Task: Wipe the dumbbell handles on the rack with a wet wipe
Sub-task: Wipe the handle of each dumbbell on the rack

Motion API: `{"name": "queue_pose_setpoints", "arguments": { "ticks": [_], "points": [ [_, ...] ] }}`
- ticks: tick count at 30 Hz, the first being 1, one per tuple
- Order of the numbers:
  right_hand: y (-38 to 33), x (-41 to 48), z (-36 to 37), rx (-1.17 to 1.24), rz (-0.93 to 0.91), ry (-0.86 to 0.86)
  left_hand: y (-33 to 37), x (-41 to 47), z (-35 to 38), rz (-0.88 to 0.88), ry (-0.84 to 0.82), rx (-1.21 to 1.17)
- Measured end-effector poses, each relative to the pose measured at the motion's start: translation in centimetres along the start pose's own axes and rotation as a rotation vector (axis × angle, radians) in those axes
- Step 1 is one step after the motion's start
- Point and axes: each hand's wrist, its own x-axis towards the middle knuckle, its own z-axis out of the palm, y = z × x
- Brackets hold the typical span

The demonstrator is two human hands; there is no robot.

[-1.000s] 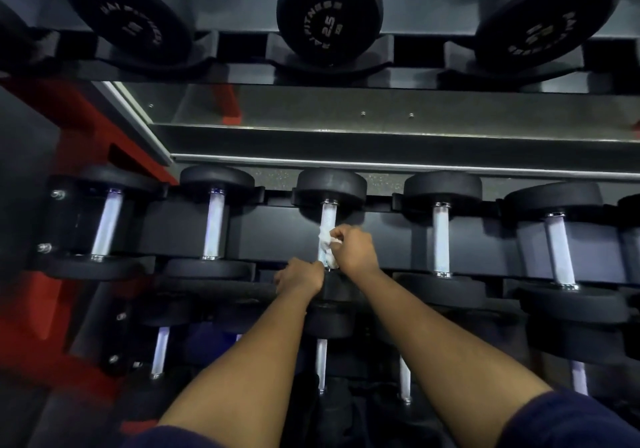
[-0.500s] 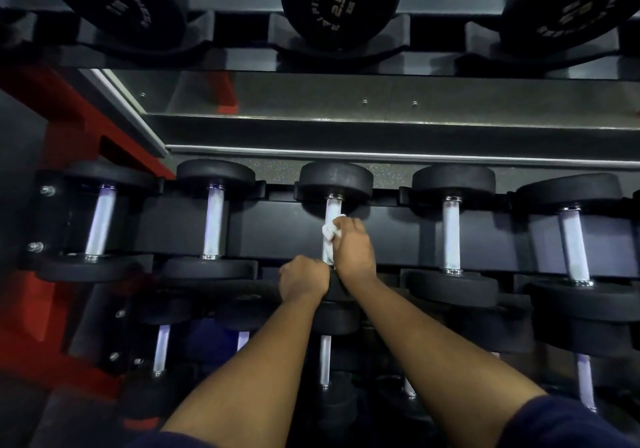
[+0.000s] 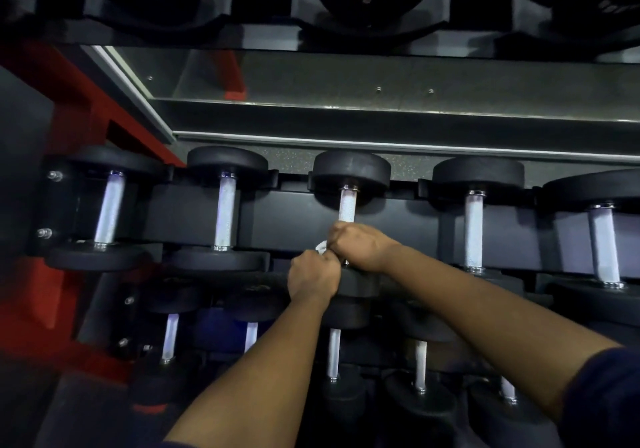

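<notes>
Right hand (image 3: 360, 247) grips wipe (image 3: 321, 247) round handle (image 3: 347, 205), long axis pointing away from camera

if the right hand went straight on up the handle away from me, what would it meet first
The right hand, curled round the middle dumbbell's handle, has only bare handle ahead; it would most likely meet the black far head of that same dumbbell first.
</notes>
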Motion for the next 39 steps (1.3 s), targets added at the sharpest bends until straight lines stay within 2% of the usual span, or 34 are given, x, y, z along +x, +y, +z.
{"name": "queue_pose_setpoints", "arguments": {
  "ticks": [2, 5, 10, 13, 17, 19, 23, 26, 30, 34, 37, 39],
  "points": [
    [0.6, 0.3, -0.5, -0.05, -0.062, -0.017, 0.0, -0.1, 0.1, 0.005, 0.009, 0.001],
    [2.1, 1.5, -1.2, -0.282, -0.035, -0.059, 0.1, -0.2, 0.1, 0.011, 0.023, 0.01],
    [3.8, 2.8, -2.1, -0.51, 0.019, 0.059, 0.3, -0.2, 0.1, 0.02, 0.028, 0.023],
    [3.8, 1.7, -0.5, -0.516, 0.057, 0.236, 0.2, -0.1, 0.0, 0.011, 0.028, 0.027],
    [1.4, -0.5, 2.6, -0.31, 0.101, 0.458, 0.3, -0.2, -0.1, 0.008, 0.021, 0.046],
    [0.5, -0.8, 2.8, -0.177, 0.217, 0.506, 0.3, -0.1, -0.2, 0.008, 0.025, 0.05],
    [-0.3, 0.3, 1.7, -0.026, 0.555, 0.409, 0.3, 0.0, -0.2, 0.004, 0.027, 0.054],
    [-1.3, 0.6, 1.6, 0.156, 0.649, 0.438, 0.2, 0.0, 0.0, 0.008, 0.023, 0.047],
    [-1.8, 1.3, 1.5, 0.327, 0.886, 0.414, 0.0, 0.1, 0.0, 0.012, 0.023, 0.043],
    [-1.6, 2.4, -0.1, 0.486, 1.066, 0.487, 0.2, 0.2, 0.1, 0.013, 0.031, 0.042],
    [-0.5, 2.8, -0.8, 0.813, 1.232, 0.592, -0.1, 0.2, 0.1, 0.025, 0.042, 0.045],
    [0.8, 2.7, -0.1, 1.039, 1.259, 0.572, -0.1, 0.2, 0.2, 0.032, 0.045, 0.049]
  ]
}}
